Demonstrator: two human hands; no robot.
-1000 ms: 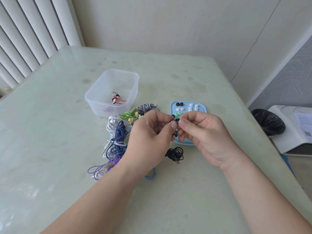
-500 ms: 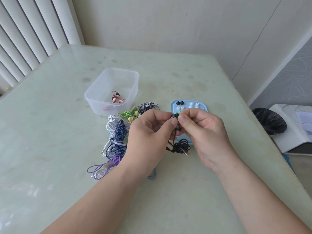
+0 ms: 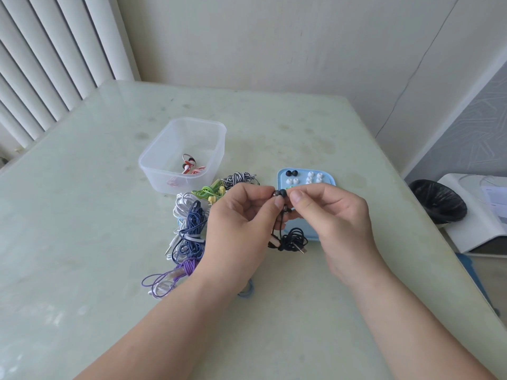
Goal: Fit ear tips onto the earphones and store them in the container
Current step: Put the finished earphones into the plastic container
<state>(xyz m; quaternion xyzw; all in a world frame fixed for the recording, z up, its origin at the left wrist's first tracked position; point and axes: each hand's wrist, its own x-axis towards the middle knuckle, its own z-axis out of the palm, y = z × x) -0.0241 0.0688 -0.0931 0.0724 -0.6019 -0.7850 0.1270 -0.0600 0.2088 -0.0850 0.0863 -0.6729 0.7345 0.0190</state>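
Black earphones (image 3: 292, 239): held up between both hands, just over the near part of the blue tray (image 3: 327, 178). Pinched at one bud by thumb and forefinger of the left hand (image 3: 238, 218), other fingers curled beneath. Dark ear tip (image 3: 283, 193) seated on that bud, nipped from the opposite side by forefinger and thumb of the right hand (image 3: 334, 215), remaining fingers loosely curled. Second bud hanging just under the pinch. Bundled cable and plug dangling lower, at the tray's near edge; resting on the worktop (image 3: 82, 215) or just clear of it, cannot tell.

On the tray's far end: two black tips (image 3: 292, 173), beside them a cluster of white tips (image 3: 314, 176).

Left of the tray, a heap of coiled sets: striped black-and-white (image 3: 240, 178), green (image 3: 207, 192), white (image 3: 183, 207), navy (image 3: 192, 231), purple (image 3: 175, 275) nearest the left forearm.

Behind the heap, clear plastic container (image 3: 182, 127), lidless, upright, with red-and-white earphones (image 3: 190, 167) lying inside.

Beyond the worktop's right edge, on the floor, a bin lined with a black bag (image 3: 439, 201).
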